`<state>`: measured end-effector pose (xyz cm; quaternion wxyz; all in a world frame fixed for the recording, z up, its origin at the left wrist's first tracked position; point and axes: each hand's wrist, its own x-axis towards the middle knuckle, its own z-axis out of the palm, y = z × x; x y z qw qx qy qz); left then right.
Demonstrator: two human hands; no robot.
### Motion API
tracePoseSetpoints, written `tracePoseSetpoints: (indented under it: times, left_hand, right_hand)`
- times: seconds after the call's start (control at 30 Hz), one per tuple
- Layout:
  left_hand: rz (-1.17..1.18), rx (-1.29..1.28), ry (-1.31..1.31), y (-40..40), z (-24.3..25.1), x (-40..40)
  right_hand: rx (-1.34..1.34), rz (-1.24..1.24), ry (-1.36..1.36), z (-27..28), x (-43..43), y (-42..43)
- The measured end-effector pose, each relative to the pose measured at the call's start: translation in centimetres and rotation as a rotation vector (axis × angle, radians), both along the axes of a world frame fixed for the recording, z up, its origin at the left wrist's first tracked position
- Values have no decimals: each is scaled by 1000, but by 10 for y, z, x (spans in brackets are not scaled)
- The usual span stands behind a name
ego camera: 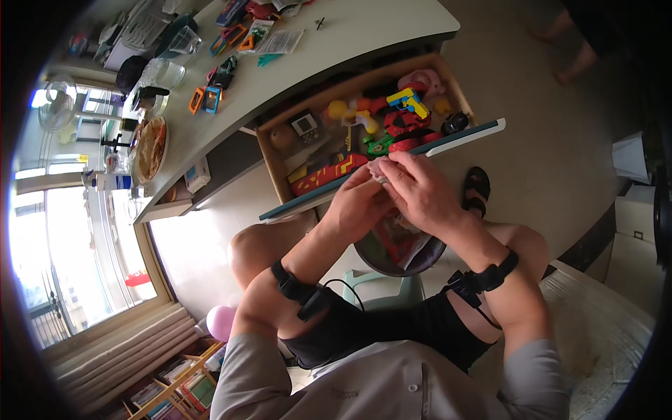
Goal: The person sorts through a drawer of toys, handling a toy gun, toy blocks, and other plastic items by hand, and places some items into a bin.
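Both my hands meet at the drawer's front edge, above a dark bin. My left hand (357, 205) and my right hand (417, 191) pinch a small pinkish, crumpled-looking thing (376, 169) between their fingertips; what it is cannot be made out. Behind them a wooden drawer (272, 176) with a teal front stands pulled out. It holds a yellow-and-blue toy pistol (412, 102), a red toy car (405, 124), a handheld game console (304, 126), a green toy (379, 146) and a long red-and-yellow toy (331, 176). My forearms and hands partly cover the bin (367, 260), which contains wrappers.
Above the drawer, the desk (378, 31) carries magnetic-tile frames (211, 100), packets, a glass bowl (167, 73) and a plate of food (151, 149). A green plastic stool (386, 294) stands between my legs. Another person's bare feet (564, 76) show at upper right.
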<state>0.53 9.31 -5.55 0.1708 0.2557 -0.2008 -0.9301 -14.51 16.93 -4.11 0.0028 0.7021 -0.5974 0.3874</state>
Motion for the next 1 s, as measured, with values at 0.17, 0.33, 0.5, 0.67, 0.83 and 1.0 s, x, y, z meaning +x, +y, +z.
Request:
tracePoseSetpoints:
  times: [0.17, 0.33, 0.5, 0.67, 0.83, 1.0]
  left_hand:
    - [69, -153, -57, -26, 13, 14]
    - [99, -238, -164, -33, 4, 14]
    - [12, -300, -240, -27, -8, 4]
    - [-14, -422, -271, -30, 5, -11]
    - [-49, -680, -373, -72, 16, -28]
    - [27, -951, -524, -138, 32, -68]
  right_hand:
    - [310, -141, -120, -6, -23, -3]
    - [902, 180, 110, -29, -24, 9]
    - [957, 171, 129, -8, 5, 20]
    - [626, 61, 145, 2, -5, 19]
    - [650, 23, 107, 2, -22, 15]
    - [661, 54, 78, 9, -31, 8]
